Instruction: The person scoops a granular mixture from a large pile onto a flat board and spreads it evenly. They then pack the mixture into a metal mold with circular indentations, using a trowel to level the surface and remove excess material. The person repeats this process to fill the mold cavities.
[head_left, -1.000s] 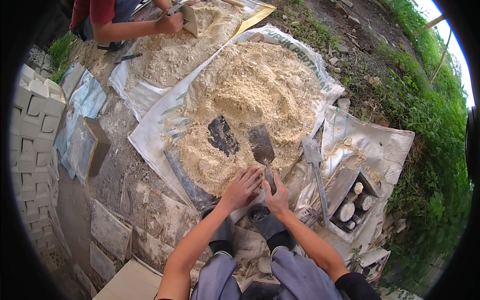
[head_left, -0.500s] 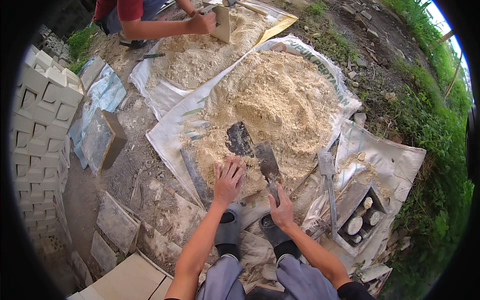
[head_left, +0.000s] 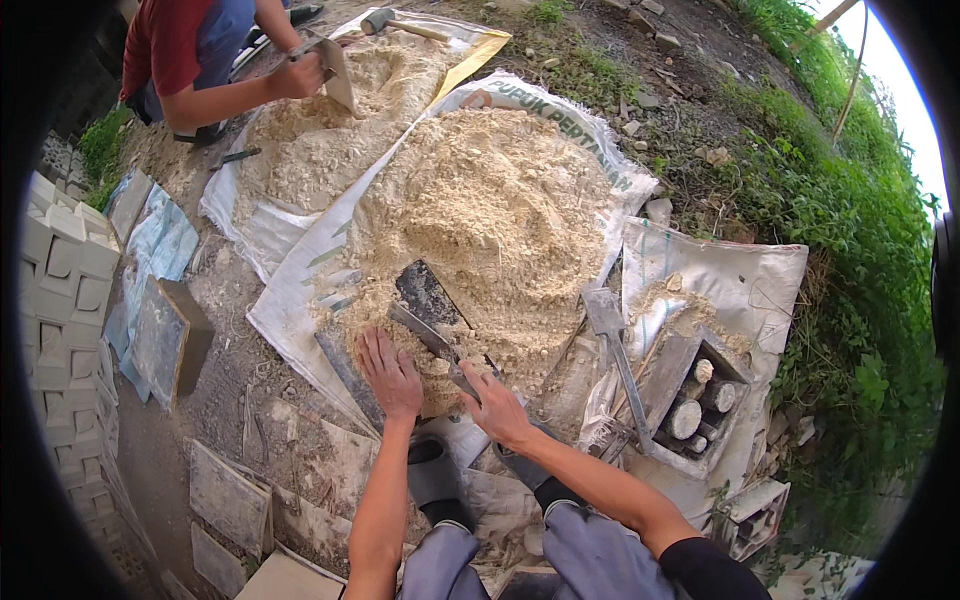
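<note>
My left hand [head_left: 390,377] lies on the pale sandy powder, fingers stretched out, with nothing in its grasp. Closed round a trowel's handle is my right hand [head_left: 497,408]. The trowel [head_left: 424,331] has a dark narrow blade, turned partly on edge and pointing up-left, close to my left fingers. Just beyond it a black rectangular piece [head_left: 430,288] shows, partly covered by powder; its full shape is hidden. A long grey strip [head_left: 346,376] lies left of my left hand. The large powder heap [head_left: 490,200] spreads over a white woven sack [head_left: 280,312].
At upper left another person [head_left: 215,75] holds a flat plate over a second heap. A mallet [head_left: 380,20] lies behind it. To my right are a long-handled metal tool [head_left: 622,360] and a box mould [head_left: 668,405] with round pieces. Pale blocks [head_left: 70,270] stand stacked at left.
The trowel has swung left toward my left hand, and its blade has tipped from flat to partly on edge. My left hand has shifted slightly left. The whole view has turned.
</note>
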